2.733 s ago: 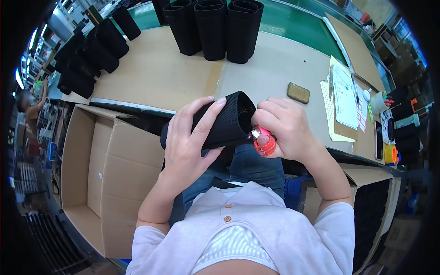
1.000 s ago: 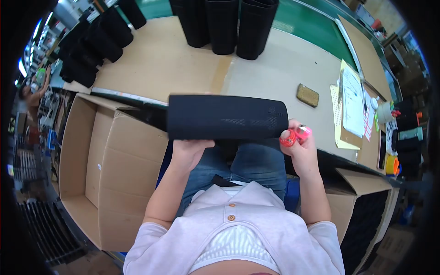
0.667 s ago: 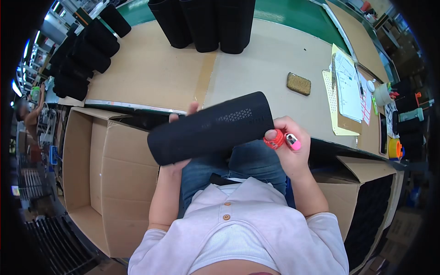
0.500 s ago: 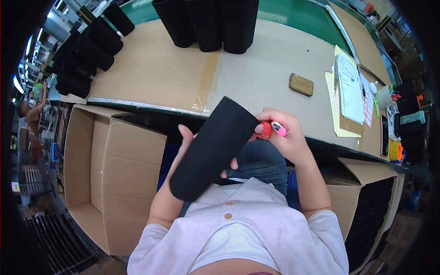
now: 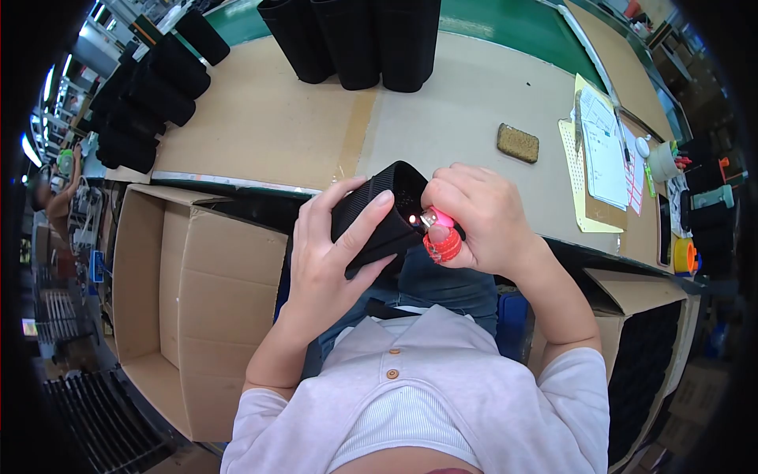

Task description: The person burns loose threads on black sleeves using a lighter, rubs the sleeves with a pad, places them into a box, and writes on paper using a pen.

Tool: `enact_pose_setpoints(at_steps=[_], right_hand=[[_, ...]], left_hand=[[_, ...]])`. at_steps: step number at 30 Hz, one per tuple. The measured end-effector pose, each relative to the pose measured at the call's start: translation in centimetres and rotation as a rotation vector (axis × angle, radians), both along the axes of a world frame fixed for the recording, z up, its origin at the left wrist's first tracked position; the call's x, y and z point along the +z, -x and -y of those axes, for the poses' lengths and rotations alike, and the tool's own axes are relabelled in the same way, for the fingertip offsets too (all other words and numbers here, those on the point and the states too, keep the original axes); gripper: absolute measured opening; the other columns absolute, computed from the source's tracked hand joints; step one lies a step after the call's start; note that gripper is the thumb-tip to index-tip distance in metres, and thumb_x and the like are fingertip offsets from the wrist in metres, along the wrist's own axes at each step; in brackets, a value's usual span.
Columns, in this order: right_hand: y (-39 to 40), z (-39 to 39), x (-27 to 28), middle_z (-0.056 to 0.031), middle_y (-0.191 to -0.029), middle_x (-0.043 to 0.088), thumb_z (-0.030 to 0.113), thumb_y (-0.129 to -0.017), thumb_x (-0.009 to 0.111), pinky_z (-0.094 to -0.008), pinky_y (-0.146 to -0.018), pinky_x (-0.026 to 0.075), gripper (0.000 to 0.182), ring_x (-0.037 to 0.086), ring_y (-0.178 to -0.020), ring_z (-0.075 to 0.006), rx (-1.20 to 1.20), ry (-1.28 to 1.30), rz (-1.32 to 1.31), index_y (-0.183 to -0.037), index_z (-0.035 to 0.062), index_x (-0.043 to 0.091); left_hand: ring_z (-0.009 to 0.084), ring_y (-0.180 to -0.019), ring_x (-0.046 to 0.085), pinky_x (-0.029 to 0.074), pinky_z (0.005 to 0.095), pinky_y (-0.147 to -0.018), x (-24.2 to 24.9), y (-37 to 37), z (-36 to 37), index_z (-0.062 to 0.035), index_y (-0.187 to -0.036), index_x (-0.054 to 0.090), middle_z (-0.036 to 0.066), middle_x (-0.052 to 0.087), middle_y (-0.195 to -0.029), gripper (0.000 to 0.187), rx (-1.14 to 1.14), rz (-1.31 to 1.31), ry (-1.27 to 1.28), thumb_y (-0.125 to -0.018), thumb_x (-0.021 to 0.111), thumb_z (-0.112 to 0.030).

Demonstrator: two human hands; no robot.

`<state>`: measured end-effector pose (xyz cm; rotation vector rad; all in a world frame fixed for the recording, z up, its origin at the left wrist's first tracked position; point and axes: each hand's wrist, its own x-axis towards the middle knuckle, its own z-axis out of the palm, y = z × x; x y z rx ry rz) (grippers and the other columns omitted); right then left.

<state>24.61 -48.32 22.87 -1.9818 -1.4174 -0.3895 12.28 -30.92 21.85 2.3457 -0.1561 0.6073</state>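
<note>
My left hand (image 5: 320, 257) wraps around a black hollow cylinder (image 5: 388, 241) with a ribbed side, tilted so its open end faces right. In my right hand (image 5: 491, 217) is a pink lighter (image 5: 444, 218) with a metal top, held at the cylinder's open rim. A small bright flame (image 5: 412, 219) shows at the lighter's tip, by the opening. Red wrapping (image 5: 444, 246) covers my right thumb. Both hands are above my lap, at the table's near edge. The cylinder's far end is hidden behind my left hand.
More black cylinders (image 5: 407, 51) stand at the table's back, and several others (image 5: 162, 91) at the left. A brown block (image 5: 518, 143), papers (image 5: 604, 162) and yellow tape (image 5: 683, 257) lie to the right. Cardboard boxes (image 5: 229, 292) flank my lap. Another person (image 5: 59, 201) is far left.
The cylinder has been turned so its open end faces the right hand. My left hand now grips it from above, and the lighter has moved to the rim, its flame lit.
</note>
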Motion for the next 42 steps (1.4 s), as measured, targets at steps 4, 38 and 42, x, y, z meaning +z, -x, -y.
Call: enact_pose_setpoints(at_steps=[4,38,42], right_hand=[[-0.2,0.4,-0.1,-0.0056,-0.075,0.05,0.036,-0.083,0.056,-0.0309,-0.057,0.038,0.028,0.045,-0.062,-0.023,0.001,0.031,0.032,-0.077,0.0083,0.052],[-32.5,-6.5,4.6,-0.0027,-0.103,0.069,0.018,-0.088,0.055,-0.0359,-0.072,0.049,0.047,0.063,-0.083,-0.0283,-0.656,0.038,0.05,-0.135,0.0232,0.047],[-30.7,-4.3,4.2,-0.001,-0.092,0.068,0.018,-0.085,0.061,-0.0339,-0.065,0.047,0.017,0.062,-0.074,-0.0271,-0.647,-0.011,0.103,-0.101,0.0164,0.058]], left_hand=[[0.03,-0.111,0.048,0.038,0.0412,-0.095,0.5,-0.1,-0.4,-0.0251,-0.129,0.059,0.013,0.046,-0.132,0.07,0.028,0.033,-0.076,-0.063,0.077,-0.005],[0.0348,-0.131,0.038,0.029,0.0429,-0.109,-5.4,-13.3,-11.5,-0.0061,-0.147,0.018,0.02,0.03,-0.146,0.093,0.374,0.172,0.648,-0.073,0.074,-0.006],[0.0355,-0.13,0.039,0.03,0.0438,-0.109,-5.4,-11.7,-11.1,-0.0077,-0.145,0.024,0.02,0.032,-0.145,0.083,0.449,0.334,0.501,-0.075,0.069,-0.002]])
